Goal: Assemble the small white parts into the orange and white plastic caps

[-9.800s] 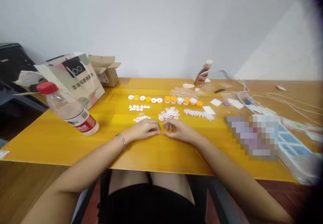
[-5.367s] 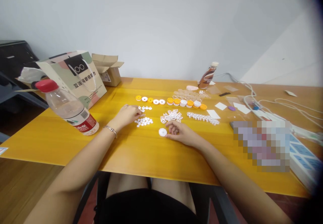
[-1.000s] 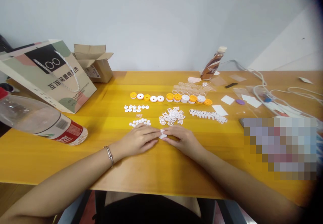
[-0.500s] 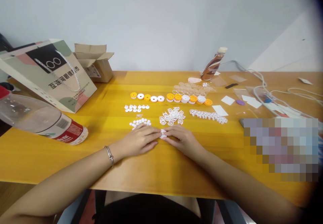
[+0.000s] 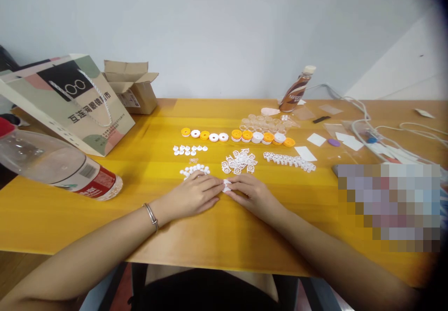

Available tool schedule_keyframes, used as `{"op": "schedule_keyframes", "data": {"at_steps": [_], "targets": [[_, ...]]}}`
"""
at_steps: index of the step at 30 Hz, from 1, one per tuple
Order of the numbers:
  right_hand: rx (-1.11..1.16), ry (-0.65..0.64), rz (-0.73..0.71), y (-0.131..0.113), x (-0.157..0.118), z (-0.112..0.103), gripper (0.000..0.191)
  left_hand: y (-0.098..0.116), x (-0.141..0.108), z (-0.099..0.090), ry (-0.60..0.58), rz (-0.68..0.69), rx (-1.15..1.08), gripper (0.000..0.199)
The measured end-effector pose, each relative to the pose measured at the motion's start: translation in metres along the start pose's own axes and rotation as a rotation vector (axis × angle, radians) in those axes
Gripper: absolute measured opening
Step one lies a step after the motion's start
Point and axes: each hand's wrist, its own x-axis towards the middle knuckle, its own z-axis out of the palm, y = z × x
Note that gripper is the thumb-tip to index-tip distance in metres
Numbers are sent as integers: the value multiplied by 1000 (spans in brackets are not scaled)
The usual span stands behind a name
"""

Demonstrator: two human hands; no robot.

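Both hands, left point(image 5: 196, 193) and right point(image 5: 255, 192), pinch small white disc point(image 5: 227, 186) between fingertips, near surface's point(image 5: 196, 241) front edge, around its middle. White wheels point(image 5: 240, 160) lie just beyond.

1 head cam, worn on person, looks fwd & down over tabletop point(image 5: 168, 236), wall beyond, hands point(image 5: 226, 192) mid-view

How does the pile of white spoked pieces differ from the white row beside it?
The spoked pile is jumbled, its pieces facing various ways; the white row is lined up. The spoked pile lies just beyond the right hand; the white row sits farther right.
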Motion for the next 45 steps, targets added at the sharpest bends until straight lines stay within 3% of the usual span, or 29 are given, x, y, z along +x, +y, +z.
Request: {"op": "schedule_keyframes", "data": {"at_steps": [14, 23, 30, 36, 42, 45], "targets": [[-288, -181, -68, -16, 0, -3, 19, 11, 1, -3, -13, 27, 191, 31], [-349, -170, -85, -23, 2, -2, 18, 7, 13, 11, 147, -231, -58, 25], [-283, -113, -14, -22, 2, 0, 15, 9, 17, 12, 133, -260, -29, 25], [10, -56, 99, -16, 5, -1, 10, 15, 12, 9, 159, -261, 32, 23], [569, -41, 404, -19, 10, 6, 16, 18, 8, 4, 272, -259, 114, 20], [731, -28, 488, -19, 11, 8, 20, 18, 8, 3, 300, -248, 104, 19]]}}
